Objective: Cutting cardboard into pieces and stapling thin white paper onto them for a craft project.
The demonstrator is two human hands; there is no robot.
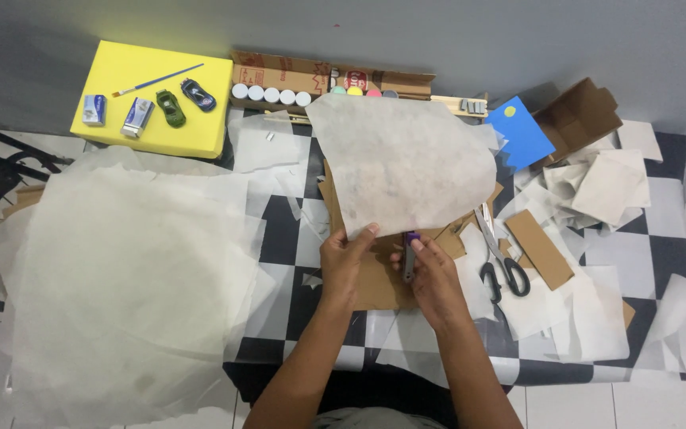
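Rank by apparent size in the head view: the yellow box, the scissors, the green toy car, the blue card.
Largest to smallest:
1. yellow box
2. blue card
3. scissors, though nearer the camera, so close to the card
4. green toy car

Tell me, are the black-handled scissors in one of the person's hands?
No, the scissors lie on the paper to the right of the right hand, which holds a small purple tool instead.

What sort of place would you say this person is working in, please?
Probably a home craft spot on a tiled floor: paint pots in a cardboard box, scissors, cut cardboard and thin white paper.
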